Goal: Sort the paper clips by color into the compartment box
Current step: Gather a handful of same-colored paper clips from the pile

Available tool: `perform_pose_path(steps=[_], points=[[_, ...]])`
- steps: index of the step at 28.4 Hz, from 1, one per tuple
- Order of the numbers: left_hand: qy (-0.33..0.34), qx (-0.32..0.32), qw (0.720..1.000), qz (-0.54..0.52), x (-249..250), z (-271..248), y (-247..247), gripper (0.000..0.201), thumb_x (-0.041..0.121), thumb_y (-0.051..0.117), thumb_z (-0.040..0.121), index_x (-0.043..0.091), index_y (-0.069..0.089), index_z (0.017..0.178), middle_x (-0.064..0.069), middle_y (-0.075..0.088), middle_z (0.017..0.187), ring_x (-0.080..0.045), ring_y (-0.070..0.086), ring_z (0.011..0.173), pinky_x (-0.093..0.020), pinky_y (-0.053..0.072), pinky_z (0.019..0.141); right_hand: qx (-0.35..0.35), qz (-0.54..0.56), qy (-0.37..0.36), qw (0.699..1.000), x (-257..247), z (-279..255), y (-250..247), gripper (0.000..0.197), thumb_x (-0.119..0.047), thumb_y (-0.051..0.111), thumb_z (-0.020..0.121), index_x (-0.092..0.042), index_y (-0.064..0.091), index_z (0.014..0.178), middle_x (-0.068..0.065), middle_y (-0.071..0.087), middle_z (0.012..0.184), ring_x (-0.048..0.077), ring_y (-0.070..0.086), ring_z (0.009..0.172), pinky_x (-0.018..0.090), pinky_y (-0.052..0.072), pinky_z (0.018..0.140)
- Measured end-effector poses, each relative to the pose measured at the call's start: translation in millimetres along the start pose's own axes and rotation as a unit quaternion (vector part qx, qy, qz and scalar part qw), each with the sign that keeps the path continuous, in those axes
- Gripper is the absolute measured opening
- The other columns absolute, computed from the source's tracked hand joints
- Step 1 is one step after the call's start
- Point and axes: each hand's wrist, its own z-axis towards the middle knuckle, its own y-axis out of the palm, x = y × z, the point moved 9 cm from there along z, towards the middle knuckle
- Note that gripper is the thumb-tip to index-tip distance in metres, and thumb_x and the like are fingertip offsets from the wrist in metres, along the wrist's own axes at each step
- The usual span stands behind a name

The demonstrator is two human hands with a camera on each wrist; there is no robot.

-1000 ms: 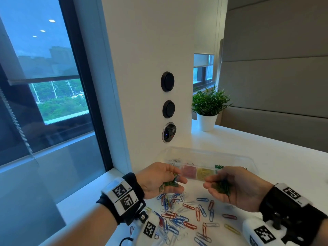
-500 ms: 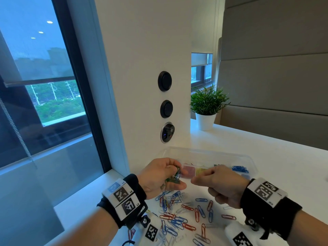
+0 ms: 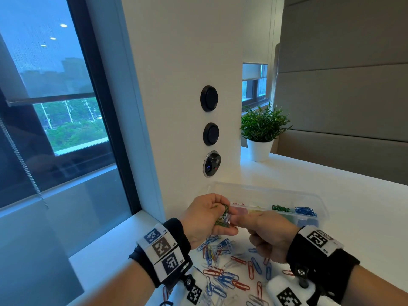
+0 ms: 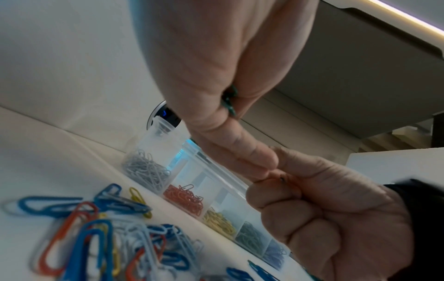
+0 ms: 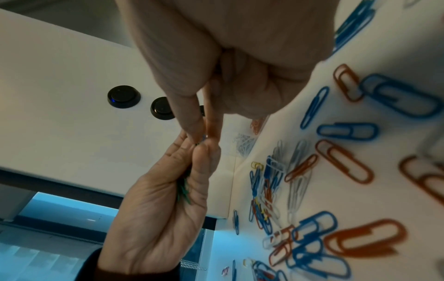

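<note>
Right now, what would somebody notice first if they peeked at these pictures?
Probably the two hands meeting above the table: the left hand holds a bunch of green clips, and the right hand pinches at them. Under the hands lies a bright scatter of loose clips, red, blue and white. Behind them stands the clear box with clips already sorted by color.

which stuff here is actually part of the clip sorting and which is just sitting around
Part of the job:
- green clips held in the left hand
- right hand pinching at them
- compartment box
- loose clips on the table

Just lying about:
- potted plant
- round wall switches
</note>
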Motion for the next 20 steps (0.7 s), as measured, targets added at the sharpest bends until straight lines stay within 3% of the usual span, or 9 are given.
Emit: perform_pose_path(steps=[2,3,5,7,10,11,13,20], points=[[-0.001,0.003,1.000,0.001,0.0,0.2,0.8,0.017,-0.001,0.037,0.103,-0.002,0.054,0.105,-0.010,0.071,0.087,-0.030,0.067,0.060,-0.032,0.060,0.057,-0.001,0.010,0.007,1.000,2.7,3.0,0.4,0.043,-0.025,0.077,0.082,-0.006,0.067,0.119,-0.005,0.030,0.045,0.008,0.022,0.036,0.017,0.019,0.035],[-0.001,0.003,1.000,0.001,0.3,-0.1,1.5,0.017,-0.001,0.037,0.103,-0.002,0.053,0.105,-0.008,0.072,0.084,-0.030,0.067,0.060,-0.031,0.060,0.056,-0.003,0.016,0.013,1.000,3.1,2.5,1.4,0.037,-0.025,0.078,0.082,-0.007,0.069,0.113,-0.005,0.030,0.046,0.008,0.022,0.036,0.017,0.019,0.035],[-0.001,-0.001,1.000,-0.003,1.8,-1.4,4.3,0.017,-0.001,0.036,0.103,-0.003,0.053,0.105,-0.004,0.073,0.077,-0.028,0.068,0.059,-0.030,0.060,0.055,-0.010,0.021,0.020,1.000,3.0,2.1,3.5,0.015,-0.025,0.078,0.081,-0.015,0.067,0.084,-0.005,0.030,0.047,0.008,0.022,0.036,0.017,0.018,0.035],[0.001,-0.004,1.000,-0.006,3.4,-2.5,7.1,0.017,-0.002,0.036,0.103,-0.003,0.053,0.105,-0.004,0.072,0.076,-0.026,0.069,0.059,-0.029,0.059,0.054,-0.008,0.021,0.021,1.000,5.5,5.5,2.6,0.025,-0.024,0.077,0.083,-0.019,0.055,0.070,-0.004,0.029,0.047,0.008,0.021,0.036,0.016,0.017,0.035],[0.000,0.006,1.000,0.004,3.3,-1.5,5.8,0.017,-0.001,0.037,0.103,-0.001,0.054,0.105,-0.008,0.071,0.085,-0.028,0.068,0.058,-0.029,0.059,0.054,-0.008,0.042,0.025,0.999,3.4,2.7,5.3,0.010,-0.021,0.075,0.084,-0.020,0.065,0.087,-0.005,0.027,0.047,0.008,0.019,0.037,0.016,0.015,0.035],[0.001,0.011,1.000,0.009,3.0,-0.7,4.1,0.017,0.000,0.037,0.103,-0.001,0.054,0.105,-0.009,0.071,0.088,-0.029,0.068,0.058,-0.029,0.059,0.054,-0.004,0.045,0.027,0.999,4.2,4.6,3.3,0.021,-0.020,0.075,0.083,-0.016,0.068,0.103,-0.006,0.027,0.046,0.008,0.019,0.037,0.016,0.016,0.034],[0.001,0.016,1.000,0.013,3.3,0.3,1.4,0.018,0.001,0.037,0.103,-0.001,0.054,0.107,-0.009,0.073,0.089,-0.032,0.068,0.059,-0.030,0.060,0.055,0.014,0.051,0.023,0.998,4.6,7.0,-3.8,0.036,-0.017,0.075,0.082,-0.012,0.067,0.117,-0.006,0.028,0.046,0.008,0.019,0.037,0.016,0.017,0.035],[-0.007,0.002,1.000,-0.002,6.6,-1.1,9.1,0.017,0.000,0.037,0.103,-0.002,0.053,0.106,-0.005,0.074,0.080,-0.030,0.070,0.061,-0.027,0.058,0.053,0.003,0.062,0.032,0.998,6.4,1.8,-9.2,0.015,-0.019,0.074,0.083,-0.016,0.069,0.097,-0.005,0.026,0.049,0.008,0.018,0.037,0.016,0.015,0.034]])
